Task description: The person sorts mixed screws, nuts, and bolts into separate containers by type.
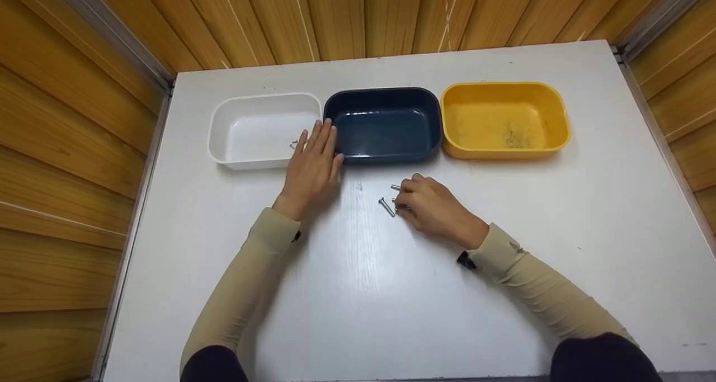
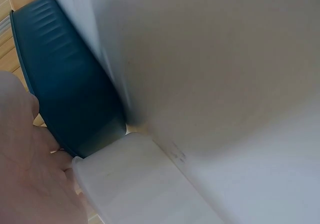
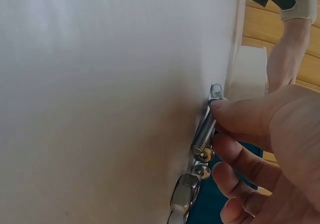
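My left hand (image 1: 312, 166) lies with straight fingers over the near adjoining corners of a white box (image 1: 251, 130) and a dark blue box (image 1: 386, 133). Small metal pieces (image 1: 293, 144) show in the white box beside its fingers. In front of the blue box, my right hand (image 1: 432, 206) is curled low over several metal screws on the table. Its thumb and fingers pinch a threaded screw (image 3: 205, 134), seen close in the right wrist view. One loose screw (image 1: 386, 207) lies just left of the fingertips; others are partly hidden under the hand. Shiny hex-shaped metal (image 3: 182, 196) sits nearby.
A yellow box (image 1: 475, 119) stands right of the blue one, with a patch of small dark-looking bits (image 1: 516, 138) inside. All three boxes form a row across the back of the white table (image 1: 358, 303). Wood-look panels (image 1: 391, 18) enclose the back and sides.
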{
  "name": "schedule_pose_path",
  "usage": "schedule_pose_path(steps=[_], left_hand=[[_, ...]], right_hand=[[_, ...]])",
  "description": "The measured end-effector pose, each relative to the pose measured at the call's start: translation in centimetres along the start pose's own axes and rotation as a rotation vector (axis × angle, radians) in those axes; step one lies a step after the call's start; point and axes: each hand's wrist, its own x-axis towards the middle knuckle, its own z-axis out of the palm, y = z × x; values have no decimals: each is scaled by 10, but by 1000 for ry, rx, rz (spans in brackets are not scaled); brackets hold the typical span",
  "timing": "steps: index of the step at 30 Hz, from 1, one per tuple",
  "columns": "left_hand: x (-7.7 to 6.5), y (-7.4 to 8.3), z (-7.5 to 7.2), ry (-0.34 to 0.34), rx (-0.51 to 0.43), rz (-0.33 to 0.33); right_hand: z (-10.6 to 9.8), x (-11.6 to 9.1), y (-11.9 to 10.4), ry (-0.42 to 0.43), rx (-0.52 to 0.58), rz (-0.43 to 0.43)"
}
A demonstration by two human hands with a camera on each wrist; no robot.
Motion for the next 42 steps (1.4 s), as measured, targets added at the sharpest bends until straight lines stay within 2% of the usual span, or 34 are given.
schedule_pose_path(steps=[18, 27, 37, 42], left_hand=[[0, 0, 1, 27, -22, 12], [-1, -1, 1, 0, -19, 6], [0, 0, -1, -13, -11, -5], [-1, 1, 0, -10, -27, -8]], right_hand=[[-4, 2, 0, -5, -2, -6], [-7, 4, 0, -5, 9, -17], [-19, 9, 1, -11, 29, -11], [-27, 14, -1, -30, 50, 22]])
